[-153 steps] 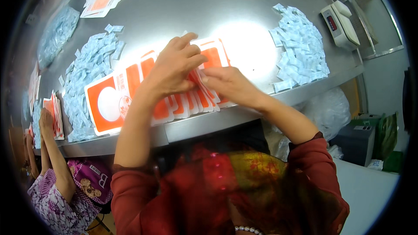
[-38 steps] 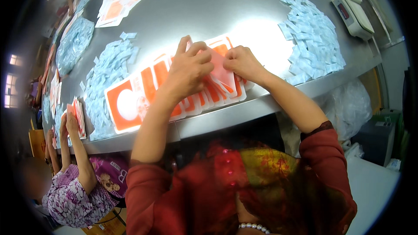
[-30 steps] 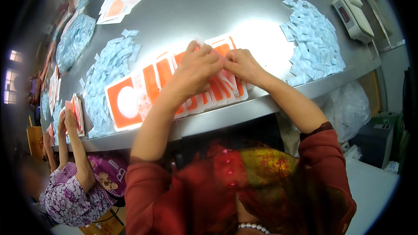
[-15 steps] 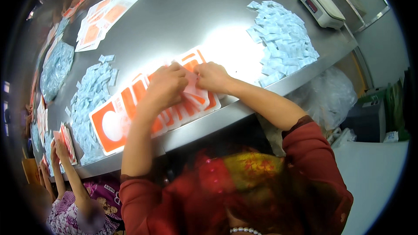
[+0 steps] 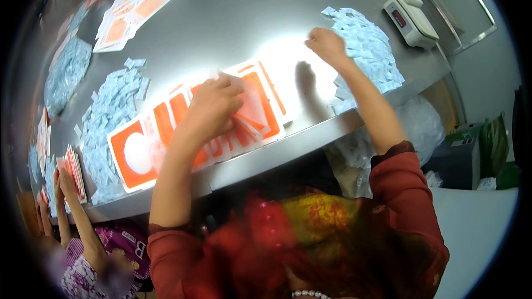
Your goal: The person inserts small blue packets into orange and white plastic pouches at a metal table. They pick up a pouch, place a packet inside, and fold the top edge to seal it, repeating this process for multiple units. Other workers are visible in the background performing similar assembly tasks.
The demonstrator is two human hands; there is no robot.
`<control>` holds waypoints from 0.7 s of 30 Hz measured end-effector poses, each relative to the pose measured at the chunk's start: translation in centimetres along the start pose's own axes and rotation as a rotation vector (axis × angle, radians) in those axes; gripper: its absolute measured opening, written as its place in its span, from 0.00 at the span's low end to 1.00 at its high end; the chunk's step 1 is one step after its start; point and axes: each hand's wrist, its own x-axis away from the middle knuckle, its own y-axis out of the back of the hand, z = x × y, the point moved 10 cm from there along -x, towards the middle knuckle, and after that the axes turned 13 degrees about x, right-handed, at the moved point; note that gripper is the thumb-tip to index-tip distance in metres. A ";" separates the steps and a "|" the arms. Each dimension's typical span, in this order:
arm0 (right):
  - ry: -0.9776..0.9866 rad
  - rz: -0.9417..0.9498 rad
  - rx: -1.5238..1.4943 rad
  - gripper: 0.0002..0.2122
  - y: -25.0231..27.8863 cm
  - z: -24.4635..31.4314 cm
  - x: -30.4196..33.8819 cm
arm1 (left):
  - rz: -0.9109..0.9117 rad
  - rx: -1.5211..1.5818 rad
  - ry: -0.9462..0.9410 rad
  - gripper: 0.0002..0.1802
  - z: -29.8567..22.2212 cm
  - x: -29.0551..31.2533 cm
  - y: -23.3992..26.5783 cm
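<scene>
Spread in an overlapping row along the near edge of the steel table (image 5: 238, 16) lie flat orange-and-white packets (image 5: 145, 155). My left hand (image 5: 213, 105) is over the right part of the row, its fingers closed on the upper edge of a pale, see-through-looking packet (image 5: 252, 105). Further right, my right hand (image 5: 328, 46) is raised at the left side of a heap of small pale-blue sachets (image 5: 368, 50). Its fingers are curled together, and whatever they may hold is too small to make out. A dark shadow falls on the table below it.
Another heap of blue sachets (image 5: 113, 116) lies left of the row, with a filled clear bag (image 5: 69, 77) beyond it. Loose orange-and-white packets (image 5: 133, 14) lie farther back. A white scale (image 5: 410, 19) stands at the far right. A co-worker's hands (image 5: 65, 182) hold packets at left.
My right hand has left the packets and moved right and away from me to the sachet heap. My left hand stays at the packet. The view has shifted slightly.
</scene>
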 end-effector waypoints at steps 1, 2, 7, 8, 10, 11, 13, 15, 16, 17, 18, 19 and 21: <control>-0.067 0.060 0.187 0.09 -1.3 -2.2 -0.6 | 0.004 0.009 -0.005 0.14 0.0 -0.1 -0.3; -0.035 0.098 0.321 0.09 -2.7 -3.5 -0.8 | 0.008 0.012 -0.004 0.14 0.1 -0.1 -0.5; -0.040 0.084 0.430 0.07 -4.8 -5.9 -0.5 | 0.000 0.040 0.005 0.13 0.6 -0.2 -0.7; -0.016 0.151 0.430 0.11 -5.1 -5.7 -0.6 | 0.032 0.028 0.022 0.11 0.7 -0.3 -0.8; -0.028 0.086 -0.088 0.14 -3.8 -4.3 -0.1 | 0.025 0.039 0.020 0.10 0.7 0.1 -0.9; -0.032 0.054 -0.342 0.16 -2.5 -3.3 0.5 | 0.016 0.047 0.019 0.09 0.8 0.2 -0.9; -0.133 0.306 -1.008 0.19 0.2 1.7 3.0 | 0.012 0.050 0.020 0.09 0.9 0.2 -1.0; 0.015 0.311 -1.190 0.17 4.1 7.1 5.4 | -0.012 0.061 -0.007 0.09 0.7 0.0 -0.8; 0.072 0.381 -1.171 0.17 4.6 9.4 6.4 | -0.035 0.070 -0.030 0.09 0.6 0.0 -0.6; 0.132 0.451 -1.151 0.17 4.7 11.5 7.3 | -0.059 0.078 -0.050 0.09 0.4 0.0 -0.3; 0.155 0.466 -1.084 0.17 4.2 12.6 7.9 | -0.066 0.094 -0.053 0.09 0.4 0.0 -0.2; 0.165 0.442 -1.023 0.17 4.6 13.2 8.2 | -0.080 0.110 -0.052 0.10 0.4 0.0 0.1; 0.131 0.427 -1.013 0.18 4.3 13.0 8.5 | -0.095 0.122 -0.054 0.10 0.4 0.1 0.5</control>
